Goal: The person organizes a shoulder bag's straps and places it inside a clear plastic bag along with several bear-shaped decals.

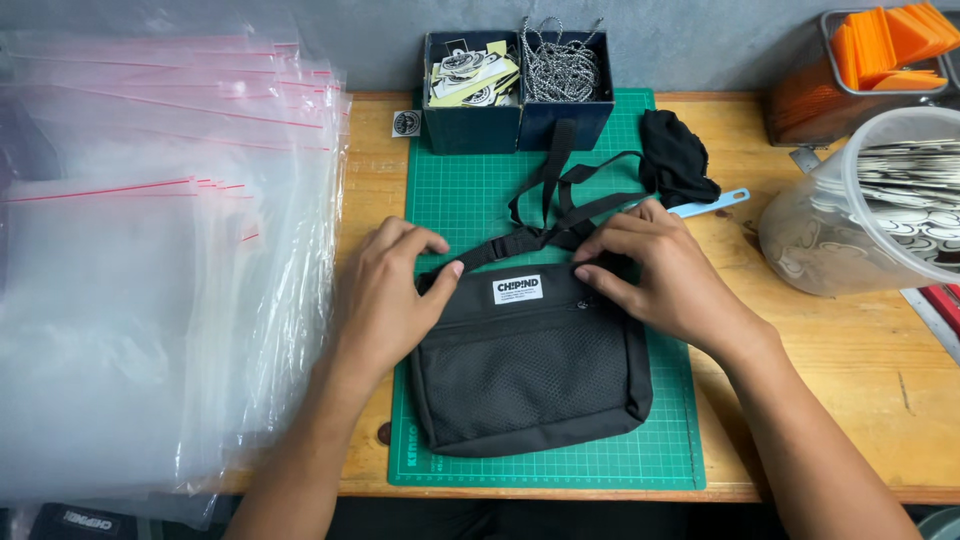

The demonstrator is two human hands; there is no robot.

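Observation:
A small black sling bag (530, 375) with a mesh front pocket and a white label lies flat on a green cutting mat (470, 195). Its black strap (560, 190) loops toward the back of the mat. My left hand (392, 295) rests on the bag's top left corner, thumb touching the strap near the buckle. My right hand (655, 275) pinches the bag's top right edge by the zipper, fingers curled over the strap.
A large stack of clear zip bags (140, 260) covers the left of the wooden table (860, 370). Behind the mat stand two dark blue boxes, one with stickers (470, 75), one with cord (562, 70). A black cloth (675, 155), a clear tub (870, 210) and an orange-filled bin (870, 65) sit at right.

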